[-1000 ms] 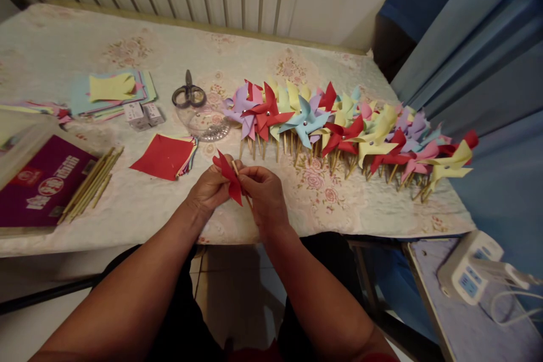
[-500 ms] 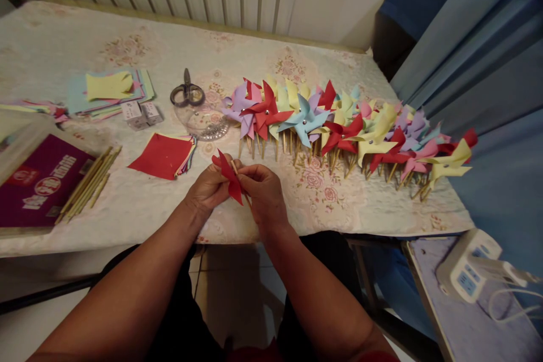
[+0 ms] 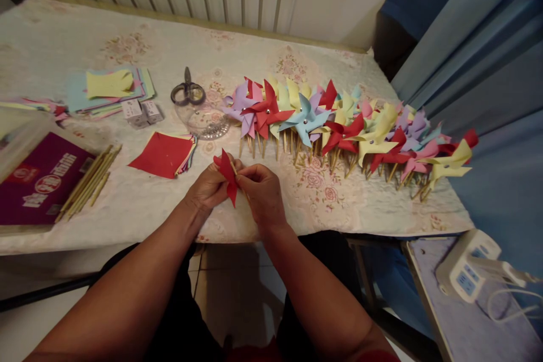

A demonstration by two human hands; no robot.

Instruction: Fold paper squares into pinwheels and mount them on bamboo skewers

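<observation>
Near the table's front edge my left hand (image 3: 211, 184) is closed on a red paper pinwheel (image 3: 229, 178), seen nearly edge-on. My right hand (image 3: 263, 189) pinches the thin wooden stick (image 3: 234, 168) behind the pinwheel's blades; part of the stick is hidden by my fingers. To the left of my hands lies a stack of square paper sheets (image 3: 160, 154), red on top. Behind them sits a clear round dish (image 3: 207, 124) of small shiny pins. A crowd of finished pinwheels (image 3: 305, 120) in several colours on sticks spreads to the right.
Dark-handled scissors (image 3: 187, 90) lie behind the dish. Two small boxes (image 3: 142, 113) stand before stacked coloured paper (image 3: 78, 90). Bundled sticks (image 3: 91, 184) rest against a purple-labelled plastic box (image 3: 46, 181) at left. A white power strip (image 3: 469, 266) lies at lower right.
The red pinwheel has turned slightly between my hands, its lower tip swinging left to hang more upright. Both hands keep nearly the same place and grip.
</observation>
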